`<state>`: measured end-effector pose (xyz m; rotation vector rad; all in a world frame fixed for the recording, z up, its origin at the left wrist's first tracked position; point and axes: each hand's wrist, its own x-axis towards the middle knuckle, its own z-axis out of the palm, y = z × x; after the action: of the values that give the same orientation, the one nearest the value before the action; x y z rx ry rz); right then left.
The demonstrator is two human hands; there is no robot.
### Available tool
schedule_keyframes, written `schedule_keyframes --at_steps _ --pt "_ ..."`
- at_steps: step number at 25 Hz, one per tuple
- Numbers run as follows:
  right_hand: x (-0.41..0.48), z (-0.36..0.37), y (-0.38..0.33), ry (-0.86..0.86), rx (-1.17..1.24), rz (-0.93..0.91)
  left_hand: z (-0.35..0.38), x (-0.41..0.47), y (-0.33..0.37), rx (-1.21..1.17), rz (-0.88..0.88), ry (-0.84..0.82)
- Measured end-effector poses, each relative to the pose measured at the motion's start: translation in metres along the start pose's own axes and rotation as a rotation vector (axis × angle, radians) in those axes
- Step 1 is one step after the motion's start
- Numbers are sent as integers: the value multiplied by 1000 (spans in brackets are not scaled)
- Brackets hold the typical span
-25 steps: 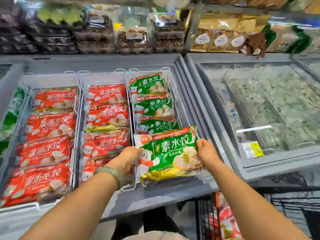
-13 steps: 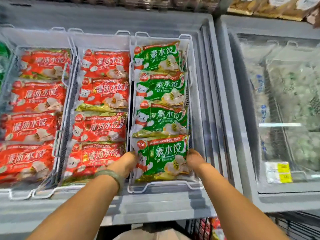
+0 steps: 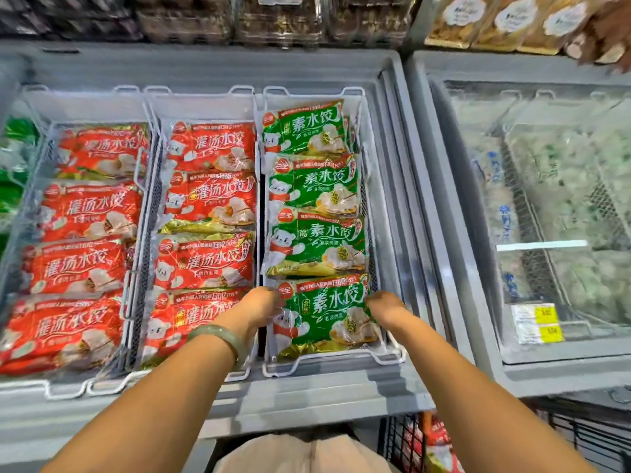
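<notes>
Left grip point(image 3: 261, 307), right grip point(image 3: 384, 306) clasping green dumpling bag point(image 3: 327, 315) ends, long axis crosswise, top away

Grey chest freezer point(image 3: 218, 63), neighbouring glass-lidded freezer point(image 3: 546, 377), packaged goods point(image 3: 280, 18) stacked behind.

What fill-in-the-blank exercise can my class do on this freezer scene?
1. The left hand and right hand grip a dumpling bag coloured ____.
2. The bags in the next basket to the left are ____.
3. A bracelet sits on the ____ wrist.
Missing words: green; red; left.
</notes>
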<state>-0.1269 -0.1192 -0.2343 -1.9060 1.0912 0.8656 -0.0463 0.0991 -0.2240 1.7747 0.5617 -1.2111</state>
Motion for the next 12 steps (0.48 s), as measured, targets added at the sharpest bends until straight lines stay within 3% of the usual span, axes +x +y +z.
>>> schedule_keyframes --at_steps 4,9,12 --pt "-46 7 22 22 394 -109 -3 -27 10 47 86 -90" --pt "-119 28 87 199 828 -64 12 -62 5 248 200 -187" --pt "-157 48 138 294 869 9 38 -83 -7 293 218 -250"
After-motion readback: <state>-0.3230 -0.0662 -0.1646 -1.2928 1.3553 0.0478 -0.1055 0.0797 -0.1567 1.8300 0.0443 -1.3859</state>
